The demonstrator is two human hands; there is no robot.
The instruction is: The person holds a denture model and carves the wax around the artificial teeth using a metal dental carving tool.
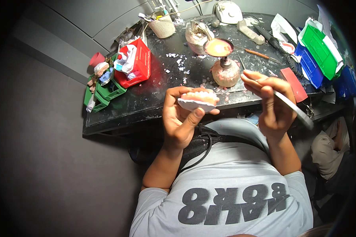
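Observation:
In my left hand [177, 120], a dental model [197, 103] is held with the thumb against its white plaster base. A row of pale teeth set in pink wax runs along its upper side. My right hand [273, 100] is closed round a slim metal wax spatula [292, 104], apart from the model. Its thin tip points up and left, near the burner; its broader end sticks out behind the hand, slightly blurred. Beyond the hands stands a squat wax-spattered burner [225, 76], with a round pan [218, 47] of pink wax above it.
Red [143, 63] and green [106, 93] bins stand at the left of the black bench [146, 106]. Green [320, 49] and blue [307, 67] trays, a red wax sheet [294, 85] and a wooden-handled tool [261, 55] lie right. Another person's leg [326, 154] shows at the lower right.

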